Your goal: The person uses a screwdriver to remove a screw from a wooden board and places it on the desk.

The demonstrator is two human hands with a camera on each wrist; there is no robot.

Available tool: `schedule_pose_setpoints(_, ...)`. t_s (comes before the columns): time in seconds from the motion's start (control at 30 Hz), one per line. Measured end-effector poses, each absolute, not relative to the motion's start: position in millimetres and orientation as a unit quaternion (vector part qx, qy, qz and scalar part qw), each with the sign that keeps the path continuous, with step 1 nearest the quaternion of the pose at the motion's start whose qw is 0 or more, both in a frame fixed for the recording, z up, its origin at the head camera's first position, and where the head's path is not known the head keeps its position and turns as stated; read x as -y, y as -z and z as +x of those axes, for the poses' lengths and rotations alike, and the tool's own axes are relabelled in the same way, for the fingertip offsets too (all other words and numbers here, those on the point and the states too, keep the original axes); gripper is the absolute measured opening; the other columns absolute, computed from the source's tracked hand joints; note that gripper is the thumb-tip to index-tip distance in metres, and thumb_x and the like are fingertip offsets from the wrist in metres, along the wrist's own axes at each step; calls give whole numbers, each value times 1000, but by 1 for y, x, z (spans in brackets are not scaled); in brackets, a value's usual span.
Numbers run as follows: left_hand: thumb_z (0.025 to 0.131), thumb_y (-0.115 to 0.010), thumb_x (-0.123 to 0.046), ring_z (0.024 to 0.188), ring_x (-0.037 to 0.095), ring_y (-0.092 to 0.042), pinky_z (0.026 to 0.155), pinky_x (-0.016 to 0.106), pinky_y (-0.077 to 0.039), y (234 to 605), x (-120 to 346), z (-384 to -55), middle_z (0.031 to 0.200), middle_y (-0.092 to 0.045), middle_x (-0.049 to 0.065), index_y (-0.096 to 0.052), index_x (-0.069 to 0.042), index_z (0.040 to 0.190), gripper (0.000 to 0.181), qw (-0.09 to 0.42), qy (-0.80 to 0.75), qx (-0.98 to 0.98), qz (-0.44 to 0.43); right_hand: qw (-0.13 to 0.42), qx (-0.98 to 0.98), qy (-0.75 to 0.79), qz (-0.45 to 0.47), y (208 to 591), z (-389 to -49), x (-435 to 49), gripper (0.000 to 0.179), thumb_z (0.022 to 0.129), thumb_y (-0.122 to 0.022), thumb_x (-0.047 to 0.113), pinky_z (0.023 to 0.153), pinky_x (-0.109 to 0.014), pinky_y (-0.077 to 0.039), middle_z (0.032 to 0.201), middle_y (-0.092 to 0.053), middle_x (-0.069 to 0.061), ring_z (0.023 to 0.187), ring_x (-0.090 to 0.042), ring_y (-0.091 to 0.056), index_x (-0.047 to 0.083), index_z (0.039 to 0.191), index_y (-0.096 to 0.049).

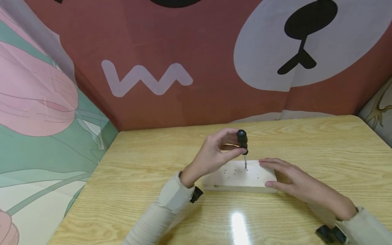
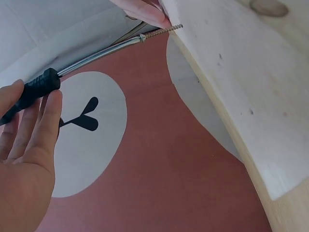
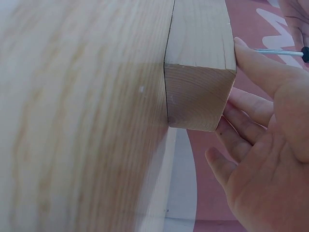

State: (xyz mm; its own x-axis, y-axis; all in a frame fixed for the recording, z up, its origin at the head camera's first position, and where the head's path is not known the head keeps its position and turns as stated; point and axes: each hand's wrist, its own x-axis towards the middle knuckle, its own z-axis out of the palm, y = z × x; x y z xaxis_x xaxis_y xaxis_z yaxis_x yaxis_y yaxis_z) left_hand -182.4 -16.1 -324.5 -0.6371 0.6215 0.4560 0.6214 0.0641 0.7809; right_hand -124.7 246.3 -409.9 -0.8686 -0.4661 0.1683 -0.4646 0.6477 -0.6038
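Observation:
My left hand [image 1: 218, 149] grips a black-handled screwdriver [image 1: 242, 139], thumb and fingers around its grip. Its steel shaft points down to a threaded screw [image 2: 161, 31], which stands with its tip at the top face of a pale wooden block [image 1: 235, 182]. Several small dark holes dot that face. At the block's right end, my right hand [image 1: 288, 177] rests with fingers extended, fingertips along the far corner and thumb at the near top edge. In the right wrist view, the block's end face [image 3: 198, 96] shows below the thumb.
The block lies flat on a wood-grain table [image 1: 147, 163]. Behind the table hangs a red-brown cloth [image 1: 183, 105] with a cartoon print, and a floral cloth [image 1: 36, 153] covers the left side. A dark wrist device [image 1: 330, 234] sits at the right sleeve.

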Motion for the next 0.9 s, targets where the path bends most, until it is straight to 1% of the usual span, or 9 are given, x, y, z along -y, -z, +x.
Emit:
schedule_pose_setpoints(0.17,87,-71,4,96,29,-72,82,26,-61,324,17,-184,109,-70,23,-58,4,124,40,-7,-551,-715,430,-9,-907,331,-258,411,-125,-246,56,93,-69,33,102,-17,-44,145,-54,-10,132,-33,-49,11,142,-54)
schedule_pose_setpoints(0.2,87,-71,4,96,30,-72,82,26,-61,324,17,-185,109,-70,23,-58,5,125,40,-9,-554,-713,430,-15,-907,330,-261,411,-125,-247,56,93,-70,32,102,-18,-44,144,-54,-11,131,-34,-50,10,142,-54)
schedule_pose_setpoints(0.23,87,-71,4,96,30,-72,82,26,-61,324,17,-185,111,-70,23,-59,5,125,40,-12,-555,-713,429,-20,-906,329,-264,411,-125,-247,56,92,-70,31,102,-20,-45,144,-55,-12,131,-35,-50,9,141,-54)
schedule_pose_setpoints(0.4,87,-71,5,96,29,-73,82,28,-61,324,19,-186,115,-69,23,-61,5,124,38,-24,-563,-706,429,-33,-906,323,-272,413,-125,-248,56,91,-72,28,99,-42,-50,143,-55,-14,130,-37,-51,8,141,-55)
schedule_pose_setpoints(0.5,87,-71,6,97,27,-73,83,29,-62,325,21,-186,114,-68,24,-61,6,123,37,-30,-567,-701,432,-33,-906,326,-267,413,-125,-247,56,91,-72,28,101,-24,-48,143,-55,-11,130,-35,-51,10,141,-55)
schedule_pose_setpoints(0.53,87,-71,6,97,27,-73,83,29,-62,325,22,-186,112,-69,23,-61,6,122,37,-32,-568,-700,431,-32,-904,329,-271,413,-125,-247,56,91,-72,28,101,-21,-47,143,-55,-12,130,-35,-51,9,141,-54)
schedule_pose_setpoints(0.77,86,-71,7,95,29,-73,82,31,-62,327,26,-189,106,-68,25,-61,7,121,36,-36,-578,-693,429,-22,-903,334,-271,412,-125,-245,55,93,-70,29,101,-19,-46,143,-55,-12,130,-35,-51,9,142,-54)
schedule_pose_setpoints(0.83,86,-71,6,94,27,-73,81,31,-62,328,27,-190,105,-69,24,-62,6,120,35,-38,-576,-698,425,-15,-905,334,-262,411,-124,-245,55,93,-69,31,100,-11,-42,144,-54,-11,130,-33,-50,10,142,-54)
schedule_pose_setpoints(0.9,86,-72,5,93,25,-73,81,31,-62,330,28,-191,105,-70,22,-63,4,119,35,-45,-569,-705,421,-10,-907,331,-260,410,-124,-244,55,93,-69,32,100,-9,-41,144,-54,-12,131,-34,-50,10,142,-54)
